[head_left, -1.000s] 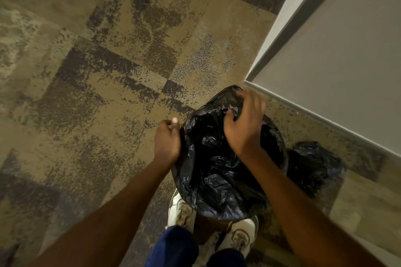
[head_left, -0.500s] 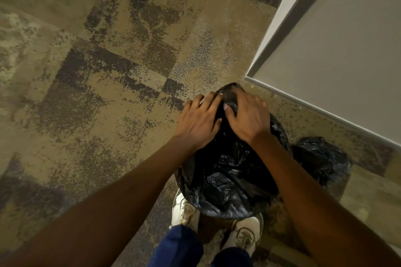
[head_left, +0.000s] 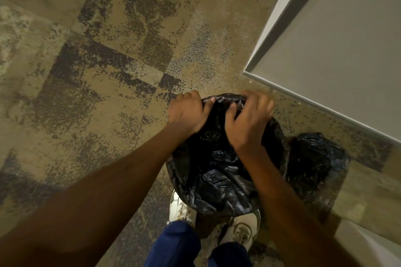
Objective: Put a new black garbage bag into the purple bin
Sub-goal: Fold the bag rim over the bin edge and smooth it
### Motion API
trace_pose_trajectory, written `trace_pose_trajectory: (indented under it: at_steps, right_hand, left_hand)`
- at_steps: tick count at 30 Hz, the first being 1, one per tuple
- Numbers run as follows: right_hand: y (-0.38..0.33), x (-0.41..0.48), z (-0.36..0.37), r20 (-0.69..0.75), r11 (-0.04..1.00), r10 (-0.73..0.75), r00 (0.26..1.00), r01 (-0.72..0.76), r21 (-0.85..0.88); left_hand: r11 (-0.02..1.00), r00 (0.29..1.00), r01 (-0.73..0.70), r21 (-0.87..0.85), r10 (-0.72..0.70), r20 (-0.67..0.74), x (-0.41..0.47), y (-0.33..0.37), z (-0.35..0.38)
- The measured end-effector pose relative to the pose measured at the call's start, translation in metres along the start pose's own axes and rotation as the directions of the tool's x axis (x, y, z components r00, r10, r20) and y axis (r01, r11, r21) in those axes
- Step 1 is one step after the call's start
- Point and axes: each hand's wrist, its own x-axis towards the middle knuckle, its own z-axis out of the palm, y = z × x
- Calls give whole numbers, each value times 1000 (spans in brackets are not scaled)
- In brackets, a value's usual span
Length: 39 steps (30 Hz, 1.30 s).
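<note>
Looks like an office or some commercial building. The floor is laid with carpet tiles (head_left: pixel 112 67) in a mottled tan-and-charcoal pattern, the hard-wearing kind. A plain grey partition wall (head_left: pixel 338 54) with a pale trimmed edge juts out into a corner here, with nothing homely about it.

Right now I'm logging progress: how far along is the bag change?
Done: the black bag is opened out, covering the bin completely. In hand: the left hand and right hand grip its far edge. Left: seating that edge; the second black bag sits on the carpet.
</note>
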Motion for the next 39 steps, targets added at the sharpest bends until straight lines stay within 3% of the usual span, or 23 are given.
trace_pose_trajectory:
  at_steps: [2, 3, 4, 5, 6, 7, 8, 10, 12, 14, 15, 19, 23, 24, 25, 26, 27, 28, 29, 31, 35, 39]
  right_hand:
    - [-3, -46, 5, -14, 974, 145, 989, -140, 176]
    - [-1, -69, 13, 83, 904, 335, 939, -345, 252]
    - [0, -88, 23, 202, 733, 571, 795, -606, 310]
    - [3, -105, 33, 311, 464, 771, 556, -824, 325]
    - [8, -117, 42, 383, 211, 866, 323, -928, 308]
    - [15, -125, 52, 449, 25, 880, 156, -958, 284]
    - [21, -127, 59, 541, -96, 839, 63, -961, 261]
    - [27, -116, 73, 677, -175, 735, 25, -958, 226]
    - [27, -90, 93, 716, -212, 692, 86, -925, 316]
    - [18, -61, 120, 809, -394, 575, 121, -826, 403]
    - [13, -50, 133, 846, -417, 514, 142, -821, 391]
    - [10, -39, 151, 844, -120, 527, 99, -975, 189]
    - [24, -58, 128, 845, 156, 517, 135, -986, 63]
    - [24, -62, 119, 831, 334, 514, 215, -942, 37]
    - [24, -69, 105, 813, 584, 485, 321, -812, -28]
    - [24, -80, 88, 800, 812, 417, 430, -573, -115]
    - [23, -92, 68, 779, 941, 318, 540, -283, -188]
    - [21, -105, 46, 763, 966, 217, 609, -22, -257]
    - [17, -115, 24, 749, 938, 148, 646, 149, -314]
    - [16, -132, -13, 730, 862, 134, 670, 284, -419]
    - [46, -147, -53, 625, 759, 250, 740, 251, -600]
    - [71, -157, -64, 623, 776, 319, 714, 180, -604]
  left_hand:
    - [997, 995, 79, 26, -77, -60, -8, -5, -3]
    - [994, 991, 107, 19, -105, -82, -13, -9, -3]
    - [992, 988, 124, 10, -122, -94, -20, -12, -1]
    - [991, 987, 131, -9, -132, -96, -27, -17, 0]
    - [990, 986, 137, -46, -140, -90, -33, -21, 4]
    - [984, 984, 148, -103, -156, -80, -39, -24, 7]
    - [972, 981, 168, -166, -180, -66, -42, -27, 10]
    - [950, 976, 195, -243, -213, -51, -44, -31, 16]
    - [954, 981, 171, -245, -189, -51, -42, -32, 19]
    - [961, 987, 132, -243, -150, -59, -39, -34, 20]
    - [963, 989, 115, -243, -134, -64, -38, -37, 22]
    - [947, 989, 118, -298, -140, -54, -40, -43, 27]
    - [930, 982, 174, -325, -189, -15, -50, -41, 28]
    - [923, 976, 199, -328, -218, -20, -52, -40, 27]
    - [919, 969, 221, -327, -245, -35, -55, -37, 25]
    - [916, 962, 236, -325, -267, -55, -59, -35, 22]
    - [915, 957, 249, -318, -284, -67, -64, -33, 20]
    - [917, 953, 258, -304, -294, -78, -70, -31, 19]
    - [924, 951, 259, -282, -295, -91, -78, -30, 19]
    - [944, 957, 234, -233, -266, -113, -93, -30, 22]
    - [974, 981, 168, -149, -180, -67, -116, -37, 38]
    - [972, 988, 155, -179, -155, 17, -122, -41, 51]
